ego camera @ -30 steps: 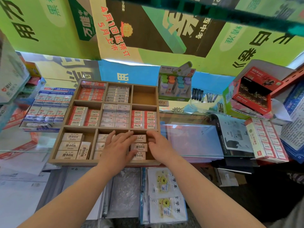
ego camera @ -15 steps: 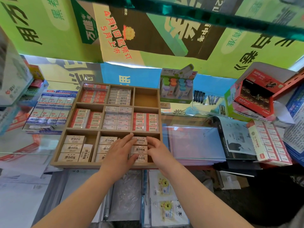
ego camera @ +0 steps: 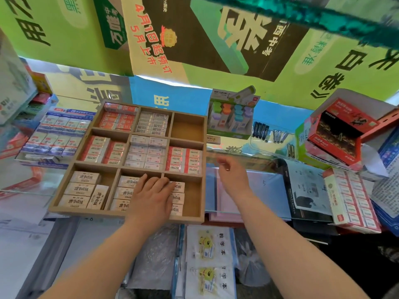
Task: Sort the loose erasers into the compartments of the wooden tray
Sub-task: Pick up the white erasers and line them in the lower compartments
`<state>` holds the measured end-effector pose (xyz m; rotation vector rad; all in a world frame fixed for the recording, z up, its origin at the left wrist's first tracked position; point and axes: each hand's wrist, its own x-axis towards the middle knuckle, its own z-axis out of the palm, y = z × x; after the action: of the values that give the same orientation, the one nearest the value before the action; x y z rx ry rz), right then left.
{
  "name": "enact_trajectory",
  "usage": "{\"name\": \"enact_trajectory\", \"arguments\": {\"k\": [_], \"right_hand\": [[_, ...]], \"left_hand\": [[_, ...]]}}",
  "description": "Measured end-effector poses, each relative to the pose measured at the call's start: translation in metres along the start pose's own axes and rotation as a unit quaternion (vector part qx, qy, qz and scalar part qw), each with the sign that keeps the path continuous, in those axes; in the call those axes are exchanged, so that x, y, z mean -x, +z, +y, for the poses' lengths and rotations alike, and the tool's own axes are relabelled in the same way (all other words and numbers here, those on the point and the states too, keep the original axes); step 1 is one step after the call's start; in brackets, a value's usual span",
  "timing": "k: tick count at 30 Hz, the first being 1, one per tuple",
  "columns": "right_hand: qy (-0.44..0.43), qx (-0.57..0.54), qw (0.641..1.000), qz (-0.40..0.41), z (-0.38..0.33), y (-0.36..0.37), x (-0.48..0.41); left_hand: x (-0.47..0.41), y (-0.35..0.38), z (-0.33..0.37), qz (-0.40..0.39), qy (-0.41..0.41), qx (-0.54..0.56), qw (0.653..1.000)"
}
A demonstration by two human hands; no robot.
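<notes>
The wooden tray [ego camera: 127,214] with nine compartments lies on the glass counter, most compartments filled with boxed erasers. My left hand [ego camera: 151,197] lies flat, fingers spread, over the beige erasers [ego camera: 178,198] in the near middle and near right compartments. My right hand [ego camera: 232,175] hovers just right of the tray, above the glass, fingers loosely curled with nothing visible in them. The far right compartment [ego camera: 187,128] is bare. One loose beige eraser [ego camera: 213,139] lies on the glass beside the tray's far right corner.
A box of white-and-red erasers [ego camera: 349,199] lies at the right. A red open carton [ego camera: 336,134] stands behind it. A green display of coloured items [ego camera: 231,115] sits beyond the tray. Blue-packed erasers [ego camera: 54,134] lie at the left. Notebooks [ego camera: 210,262] hang below the counter edge.
My right hand has lifted out of the near right compartment and moved right, off the tray. My left hand has stayed on the near erasers, shifted slightly right.
</notes>
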<state>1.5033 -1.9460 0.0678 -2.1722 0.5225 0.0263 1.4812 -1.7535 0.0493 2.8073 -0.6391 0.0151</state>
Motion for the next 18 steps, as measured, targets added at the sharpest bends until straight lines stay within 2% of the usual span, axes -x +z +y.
{"name": "enact_trajectory", "arguments": {"k": [4,9,11,14,18], "right_hand": [[-0.045,0.123,0.988,-0.076,0.012,-0.008,-0.042],[-0.078,0.224,0.968,-0.084,0.007,-0.002,-0.08],[-0.077,0.257,0.958,-0.1,0.007,0.002,-0.088],[-0.092,0.268,0.953,-0.103,0.009,0.005,-0.092],[-0.095,0.201,0.974,-0.039,0.018,0.004,-0.086]], "left_hand": [[0.002,-0.007,0.003,-0.011,0.0,-0.012,1.0],[0.004,0.002,-0.001,0.022,-0.069,0.083,0.994],[0.004,0.004,-0.002,0.033,-0.071,0.092,0.993],[0.004,0.004,0.0,0.026,-0.088,0.109,0.99],[0.004,0.002,0.0,0.013,-0.097,0.106,0.99]]}}
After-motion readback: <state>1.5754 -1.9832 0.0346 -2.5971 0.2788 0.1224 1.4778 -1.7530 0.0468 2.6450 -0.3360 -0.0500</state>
